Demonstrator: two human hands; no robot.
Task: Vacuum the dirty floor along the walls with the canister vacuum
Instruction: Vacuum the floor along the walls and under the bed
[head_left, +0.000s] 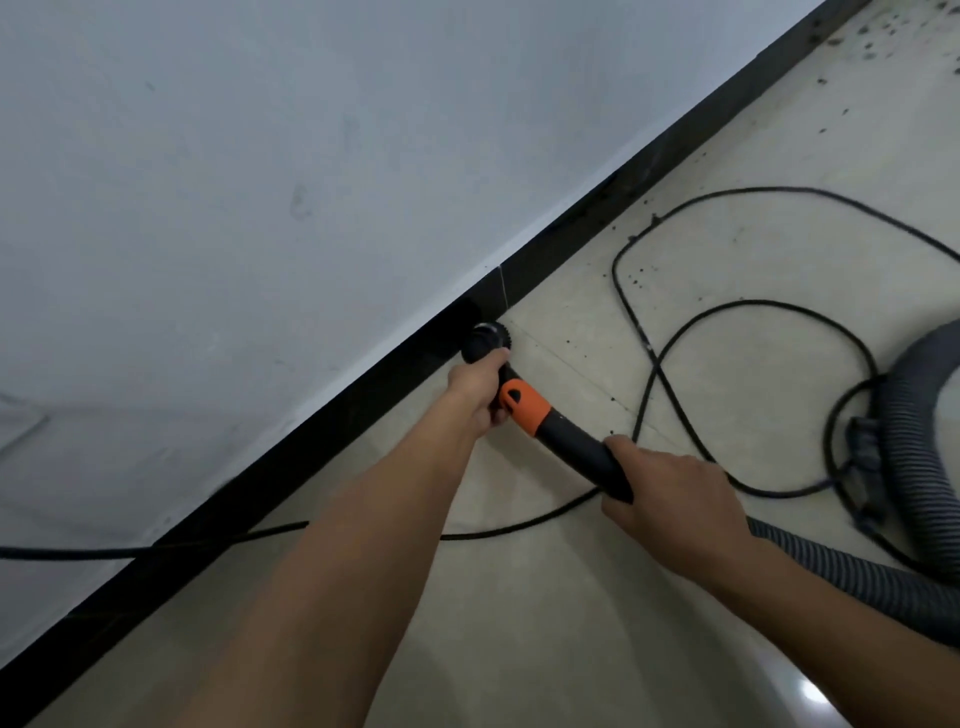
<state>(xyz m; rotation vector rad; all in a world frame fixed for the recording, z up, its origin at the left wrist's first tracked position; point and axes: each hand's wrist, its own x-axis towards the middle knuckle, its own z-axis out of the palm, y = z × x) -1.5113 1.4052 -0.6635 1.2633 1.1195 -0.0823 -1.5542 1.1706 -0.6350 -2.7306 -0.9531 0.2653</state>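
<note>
Prob. indoor rm: tiled floor (571, 623), black skirting (322, 436)

The brush (487, 340) is round and black. It sits where the pale floor (571, 623) meets the black skirting (311, 457) under the wall (260, 208). Behind it come an orange ring (522, 402), a black tube (582, 447) and a grey ribbed hose (841, 566). Black specks (872, 41) dot the floor further along.

Hands (478, 389) on wand (566, 431) (nozzle (485, 340) at baseboard (311, 449))
</note>
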